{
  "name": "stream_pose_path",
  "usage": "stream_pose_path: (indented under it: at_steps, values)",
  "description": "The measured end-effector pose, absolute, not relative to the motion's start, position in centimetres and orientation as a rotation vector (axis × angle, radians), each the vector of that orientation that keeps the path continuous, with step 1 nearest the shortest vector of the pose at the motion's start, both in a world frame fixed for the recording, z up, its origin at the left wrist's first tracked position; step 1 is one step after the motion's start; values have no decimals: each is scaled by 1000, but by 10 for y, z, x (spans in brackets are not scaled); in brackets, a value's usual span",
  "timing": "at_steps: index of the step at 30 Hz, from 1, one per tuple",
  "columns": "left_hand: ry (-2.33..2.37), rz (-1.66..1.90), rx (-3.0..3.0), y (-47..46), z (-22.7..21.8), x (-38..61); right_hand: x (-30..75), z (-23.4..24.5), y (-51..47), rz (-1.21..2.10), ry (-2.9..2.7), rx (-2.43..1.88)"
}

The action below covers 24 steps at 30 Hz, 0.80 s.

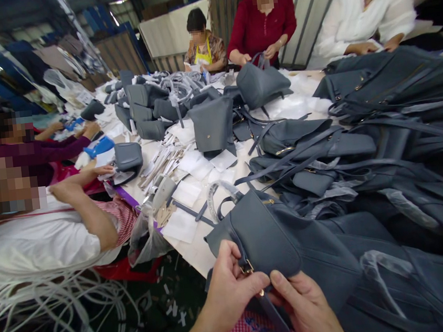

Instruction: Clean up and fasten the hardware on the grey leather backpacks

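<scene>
My left hand (228, 286) pinches the lower edge of a grey-blue leather handbag (264, 233) near its gold buckle (247, 267). My right hand (305, 305) sits just to the right, thumb pressed on the bag's bottom corner and fingers curled around a dark strap (272, 313) hanging from the buckle. The bag lies at the table's near edge, with its plastic-wrapped handle (217, 194) pointing away from me.
A long white table (193, 251) carries piles of grey-blue bags (394, 116), loose straps, white paper sheets (180, 226) and metal parts. Several other people work around it on the left and far side. White cords (62, 309) lie heaped at the lower left.
</scene>
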State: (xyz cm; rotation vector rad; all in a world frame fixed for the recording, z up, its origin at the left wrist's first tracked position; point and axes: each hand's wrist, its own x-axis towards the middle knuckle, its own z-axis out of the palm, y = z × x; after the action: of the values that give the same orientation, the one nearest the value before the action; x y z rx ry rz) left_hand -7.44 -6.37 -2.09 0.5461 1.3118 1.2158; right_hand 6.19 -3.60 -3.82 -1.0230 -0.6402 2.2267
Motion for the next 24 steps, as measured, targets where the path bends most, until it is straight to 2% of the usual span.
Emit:
stream_pose_path:
  at_steps: [14, 24]
  values:
    - [1067, 1200, 530, -67, -26, -85, 53, -27, -41, 2213, -421, -1043]
    - [1100, 1169, 509, -66, -20, -84, 53, -26, -38, 2194, -432, -1033]
